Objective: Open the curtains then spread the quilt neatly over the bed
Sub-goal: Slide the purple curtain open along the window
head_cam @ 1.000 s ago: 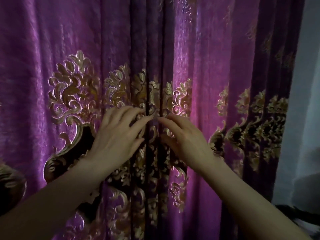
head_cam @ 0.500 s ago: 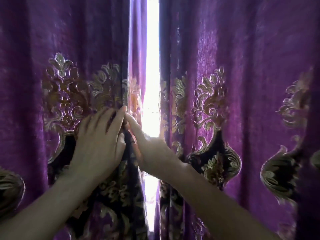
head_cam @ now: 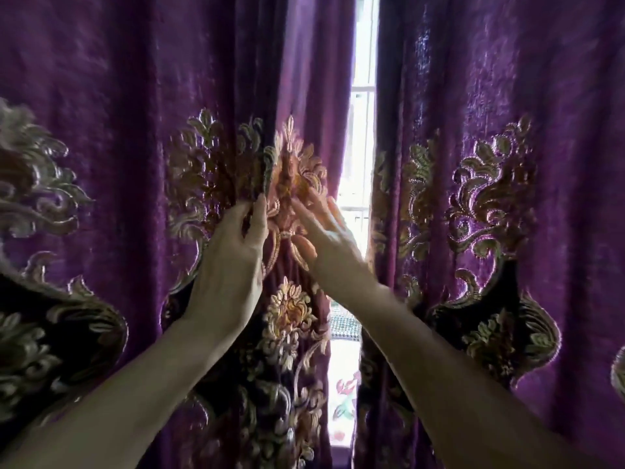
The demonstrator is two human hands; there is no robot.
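Two heavy purple curtains with gold embroidery fill the view. The left curtain [head_cam: 135, 147] and the right curtain [head_cam: 490, 130] hang apart, with a narrow bright gap [head_cam: 363, 62] between them. My left hand [head_cam: 233, 252] grips a fold of the left curtain near its inner edge, fingers tucked into the fold and thumb on the front. My right hand [head_cam: 324, 231] reaches across the gap with straight fingers and presses on the left curtain's lit inner edge [head_cam: 291, 177]. Neither quilt nor bed is in view.
Through the gap I see a window with horizontal bars [head_cam: 362, 93] and strong daylight. Lower in the gap lies a pale surface with a red and green floral print [head_cam: 341, 397]. The curtains hide everything else ahead.
The curtains were closed a second ago and now hang parted. The gap has widened and shifted right. Both hands have moved onto the left curtain's edge and drawn it leftward.
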